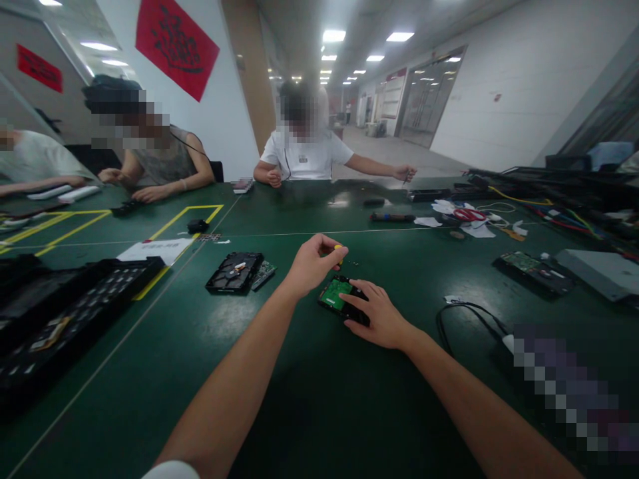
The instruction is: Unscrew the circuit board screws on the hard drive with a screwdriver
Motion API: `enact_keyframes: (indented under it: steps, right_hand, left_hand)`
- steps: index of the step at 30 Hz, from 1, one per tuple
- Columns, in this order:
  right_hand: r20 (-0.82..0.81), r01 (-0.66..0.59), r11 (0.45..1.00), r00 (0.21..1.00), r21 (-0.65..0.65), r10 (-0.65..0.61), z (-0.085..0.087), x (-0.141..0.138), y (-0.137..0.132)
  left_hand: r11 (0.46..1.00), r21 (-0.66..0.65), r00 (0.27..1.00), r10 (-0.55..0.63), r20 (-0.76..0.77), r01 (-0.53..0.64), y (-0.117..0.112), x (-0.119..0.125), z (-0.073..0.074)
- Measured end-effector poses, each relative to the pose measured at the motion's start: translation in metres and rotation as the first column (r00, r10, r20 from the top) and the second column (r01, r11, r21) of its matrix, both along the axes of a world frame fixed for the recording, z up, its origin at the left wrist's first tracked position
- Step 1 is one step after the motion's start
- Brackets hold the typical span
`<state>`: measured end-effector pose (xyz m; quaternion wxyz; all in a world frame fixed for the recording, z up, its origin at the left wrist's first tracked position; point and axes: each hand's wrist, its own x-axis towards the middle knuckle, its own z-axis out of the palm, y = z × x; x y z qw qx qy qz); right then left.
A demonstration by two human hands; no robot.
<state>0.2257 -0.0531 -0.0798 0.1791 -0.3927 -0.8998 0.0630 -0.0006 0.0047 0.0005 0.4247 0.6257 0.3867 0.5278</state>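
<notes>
A hard drive with a green circuit board facing up lies on the dark green table in front of me. My right hand rests over its right part and holds it, thumb at the near edge and fingers across the top. Above the far edge of the drive, my left hand is closed in a pinch on a small yellow-handled screwdriver; most of the tool is hidden by the fingers. A few tiny screws lie just beyond the drive.
Left of my hands are an opened black drive and a loose circuit board. A black case stands far left. Another drive, a grey box and a black cable are on the right. Several people sit opposite.
</notes>
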Motion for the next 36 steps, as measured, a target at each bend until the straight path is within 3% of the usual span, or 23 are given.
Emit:
enact_keyframes:
  steps: [6, 10, 15, 25, 30, 36]
  right_hand:
    - [-0.004, 0.003, 1.000, 1.000, 0.010, -0.003, -0.0005, -0.0002, 0.0001]
    - [-0.007, 0.002, 1.000, 1.000, 0.010, -0.002, -0.0002, 0.0000, -0.0001]
    - [-0.018, -0.008, 1.000, 1.000, 0.009, 0.008, -0.0001, 0.0001, 0.0002]
    - [-0.019, -0.005, 1.000, 1.000, 0.007, 0.005, -0.0011, 0.0007, 0.0004]
    - [-0.022, -0.007, 1.000, 1.000, 0.005, 0.007, -0.0014, 0.0009, 0.0004]
    - [-0.017, -0.010, 1.000, 1.000, 0.000, 0.010, 0.0003, 0.0005, 0.0004]
  left_hand:
    - [0.991, 0.032, 0.991, -0.130, -0.008, 0.130, -0.0036, 0.0018, 0.0053]
    - [0.988, 0.017, 0.988, -0.150, -0.046, 0.151, -0.0037, 0.0015, 0.0075]
    - [0.991, -0.017, 0.991, -0.132, 0.028, 0.132, -0.0017, 0.0010, 0.0057]
    - [0.999, -0.016, 0.999, 0.031, -0.045, -0.031, -0.0022, -0.0008, 0.0036]
    - [0.991, -0.028, 0.991, -0.132, 0.034, 0.133, -0.0041, 0.0026, 0.0050]
    - [0.979, -0.079, 0.982, -0.187, 0.038, 0.189, -0.0055, 0.0013, 0.0094]
